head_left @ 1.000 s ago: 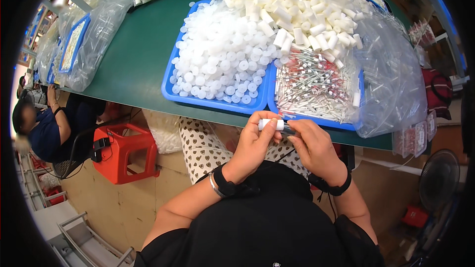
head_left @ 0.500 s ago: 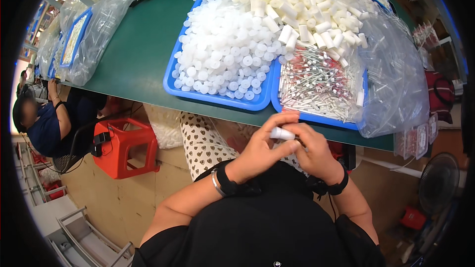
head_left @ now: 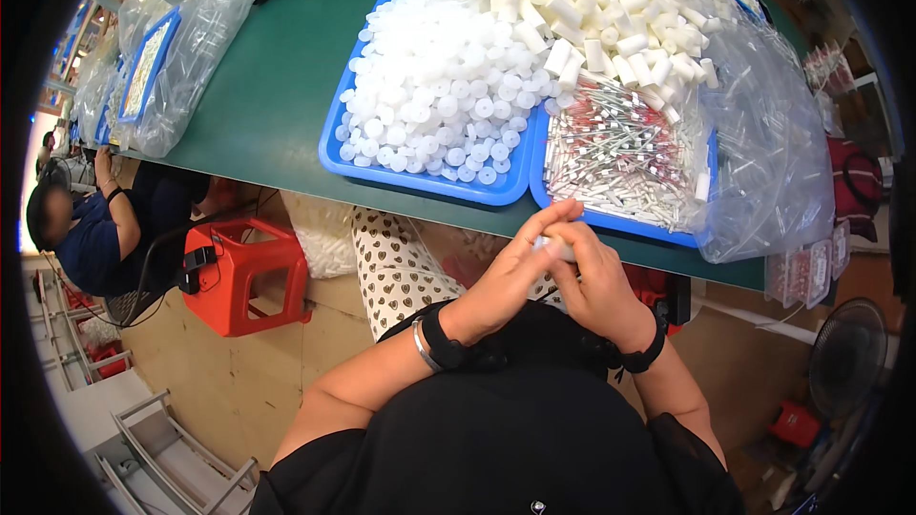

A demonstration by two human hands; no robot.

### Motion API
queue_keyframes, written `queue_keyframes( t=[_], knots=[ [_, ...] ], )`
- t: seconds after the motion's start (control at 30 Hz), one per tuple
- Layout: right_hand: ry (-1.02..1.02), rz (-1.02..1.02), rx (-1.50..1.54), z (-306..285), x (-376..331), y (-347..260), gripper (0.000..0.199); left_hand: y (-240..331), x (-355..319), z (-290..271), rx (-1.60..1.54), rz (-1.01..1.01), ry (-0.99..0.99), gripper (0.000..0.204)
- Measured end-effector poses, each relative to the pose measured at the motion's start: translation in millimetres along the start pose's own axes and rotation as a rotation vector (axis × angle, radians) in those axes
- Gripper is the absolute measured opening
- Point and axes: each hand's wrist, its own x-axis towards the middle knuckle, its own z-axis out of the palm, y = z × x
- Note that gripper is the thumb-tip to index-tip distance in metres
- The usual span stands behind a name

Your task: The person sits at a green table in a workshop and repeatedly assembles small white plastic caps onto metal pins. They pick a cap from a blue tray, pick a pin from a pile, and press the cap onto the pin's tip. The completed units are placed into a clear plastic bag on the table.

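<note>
Blue plastic tray [head_left: 420, 181] of translucent white discs [head_left: 425, 95]: on the green desk [head_left: 258, 114].
Small white cylinder [head_left: 567, 253]: mostly hidden between the hands, in front of the tray's right corner.
Left hand [head_left: 506, 281]: thumb and fingers gripping the cylinder.
Right hand [head_left: 603, 294]: fingers curled closed around the cylinder.
Thin red, white and silvery sticks [head_left: 620, 148]: heaped right of the tray.
Thick off-white plugs [head_left: 611, 24]: piled at the tray's back right.

We list one small white cylinder [head_left: 565, 251], mostly hidden, only a pale part showing; held raised, its exact tilt we cannot tell; location: on our side of the blue tray of thin pins [head_left: 637, 228], near its front rim.
</note>
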Motion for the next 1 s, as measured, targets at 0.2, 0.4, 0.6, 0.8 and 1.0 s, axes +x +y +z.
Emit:
queue_keyframes(
  t=[0.2,0.4,0.6,0.8,1.0],
  knots=[
    [0.042,-0.123,-0.139,-8.3,4.7,7.5,0.024,5.4,2.2,-9.4,-0.315,-0.138,-0.031,0.060],
    [0.047,-0.174,-0.231,-2.6,6.7,9.8,0.018,-1.6,-0.8,-3.2,-0.501,-0.151,-0.032,0.055],
    [0.130,-0.046,-0.319,19.4,1.4,5.9,0.021,-7.0,2.8,-3.4,-0.559,-0.101,0.016,0.053],
    [0.145,-0.121,-0.284,18.8,5.7,2.5,0.025,-2.3,2.7,-10.5,-0.460,-0.143,0.013,0.054],
    [0.204,-0.128,-0.330,32.7,6.4,-8.1,0.020,-2.8,-0.5,3.6,-0.573,-0.084,0.064,0.059]
  ],
)
